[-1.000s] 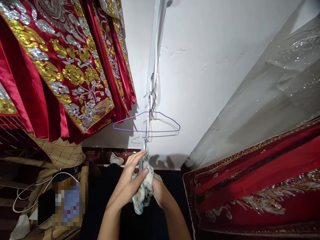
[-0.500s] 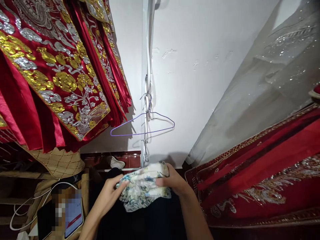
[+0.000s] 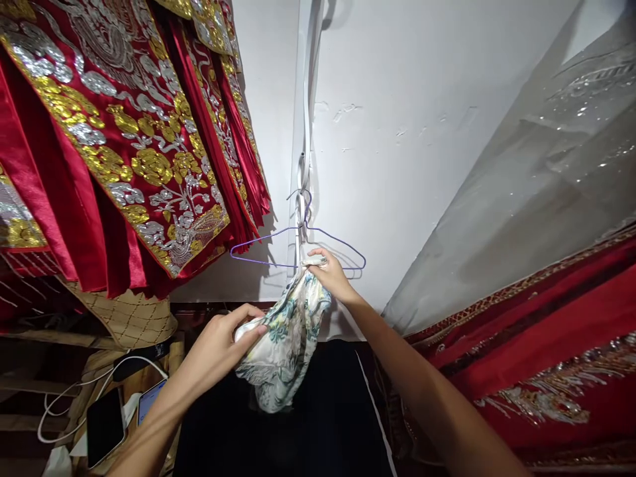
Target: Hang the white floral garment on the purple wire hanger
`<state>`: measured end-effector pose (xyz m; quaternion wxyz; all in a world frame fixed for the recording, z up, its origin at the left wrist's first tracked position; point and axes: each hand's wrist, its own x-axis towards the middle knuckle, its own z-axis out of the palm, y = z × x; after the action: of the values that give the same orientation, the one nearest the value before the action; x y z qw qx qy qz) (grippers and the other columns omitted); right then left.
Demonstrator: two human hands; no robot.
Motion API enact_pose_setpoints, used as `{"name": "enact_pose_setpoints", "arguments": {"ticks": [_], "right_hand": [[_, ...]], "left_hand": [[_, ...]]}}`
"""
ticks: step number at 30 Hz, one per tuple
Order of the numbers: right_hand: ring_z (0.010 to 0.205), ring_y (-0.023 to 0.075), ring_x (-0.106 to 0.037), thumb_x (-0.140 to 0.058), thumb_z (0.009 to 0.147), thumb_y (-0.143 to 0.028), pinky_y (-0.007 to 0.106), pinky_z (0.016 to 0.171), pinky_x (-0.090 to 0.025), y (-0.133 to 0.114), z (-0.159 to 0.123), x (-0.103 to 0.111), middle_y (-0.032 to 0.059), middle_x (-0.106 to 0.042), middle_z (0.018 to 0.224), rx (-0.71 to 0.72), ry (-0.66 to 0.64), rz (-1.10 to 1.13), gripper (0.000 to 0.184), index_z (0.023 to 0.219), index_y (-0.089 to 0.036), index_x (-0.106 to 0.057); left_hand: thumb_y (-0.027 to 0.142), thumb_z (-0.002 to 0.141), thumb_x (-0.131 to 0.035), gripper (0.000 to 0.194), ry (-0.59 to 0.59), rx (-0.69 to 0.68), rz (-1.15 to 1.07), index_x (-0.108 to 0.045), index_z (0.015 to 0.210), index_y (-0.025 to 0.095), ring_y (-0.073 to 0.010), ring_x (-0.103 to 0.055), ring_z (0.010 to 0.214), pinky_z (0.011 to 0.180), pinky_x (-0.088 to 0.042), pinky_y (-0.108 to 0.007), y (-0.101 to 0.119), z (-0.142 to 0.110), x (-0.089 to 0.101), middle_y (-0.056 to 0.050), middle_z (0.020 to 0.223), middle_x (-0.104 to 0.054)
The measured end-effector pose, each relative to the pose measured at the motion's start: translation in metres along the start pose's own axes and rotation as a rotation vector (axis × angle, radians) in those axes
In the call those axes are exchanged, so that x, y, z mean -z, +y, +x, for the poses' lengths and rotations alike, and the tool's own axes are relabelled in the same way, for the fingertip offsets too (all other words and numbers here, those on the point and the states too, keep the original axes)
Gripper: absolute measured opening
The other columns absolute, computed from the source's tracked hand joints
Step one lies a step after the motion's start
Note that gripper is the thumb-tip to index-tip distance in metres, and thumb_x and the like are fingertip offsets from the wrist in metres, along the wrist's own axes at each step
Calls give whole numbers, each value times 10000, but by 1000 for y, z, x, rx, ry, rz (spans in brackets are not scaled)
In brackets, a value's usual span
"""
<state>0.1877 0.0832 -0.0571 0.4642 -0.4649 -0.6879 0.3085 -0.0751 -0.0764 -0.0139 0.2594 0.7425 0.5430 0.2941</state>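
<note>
A white garment with a blue, green and yellow floral print (image 3: 285, 341) hangs bunched between my hands, its exact kind hidden by the folds. My right hand (image 3: 328, 271) pinches its upper end, just in front of the purple wire hanger (image 3: 263, 262). Lower and to the left, my left hand (image 3: 238, 334) grips the garment's side between thumb and fingers. The hanger hangs by its hook from a white strap (image 3: 307, 119) against the wall.
Red garments with gold and silver embroidery (image 3: 154, 165) hang at the left. On the right are a sheer sparkling white fabric (image 3: 497, 185) and a red beaded garment (image 3: 546, 338). Phones (image 3: 105, 424) and a white cable (image 3: 47, 417) lie on a wooden surface at lower left.
My right hand has lifted one end of the garment up to the hanger, so the cloth now hangs stretched downward. My left hand has risen slightly, still holding its side.
</note>
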Motion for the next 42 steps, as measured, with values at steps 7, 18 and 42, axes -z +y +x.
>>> {"name": "enact_pose_setpoints", "arguments": {"ticks": [7, 18, 42], "right_hand": [[571, 157, -462, -580, 749, -249, 256, 600, -353, 41, -35, 2, -42, -547, 645, -65, -155, -224, 366, 1110, -259, -636], [526, 137, -354, -523, 754, -265, 233, 531, -293, 1, -74, 38, -77, -408, 566, -130, -269, -313, 359, 1108, -279, -579], [664, 147, -395, -507, 922, -494, 260, 630, -326, -9, -73, 22, -34, -383, 675, -45, -151, -171, 382, 692, -221, -370]], "left_hand": [[408, 890, -523, 238, -121, 83, 439, -683, 924, 236, -230, -657, 727, 619, -355, -264, -64, 5, -3, -33, 763, -700], [329, 941, -441, 330, -56, -37, 511, -740, 1064, 265, -292, -543, 1315, 1138, -319, -480, -105, 27, 16, -74, 1379, -629], [421, 709, -768, 350, 490, 31, -479, -693, 918, 151, -186, -641, 737, 677, -488, -266, -54, 57, 53, -59, 836, -710]]}}
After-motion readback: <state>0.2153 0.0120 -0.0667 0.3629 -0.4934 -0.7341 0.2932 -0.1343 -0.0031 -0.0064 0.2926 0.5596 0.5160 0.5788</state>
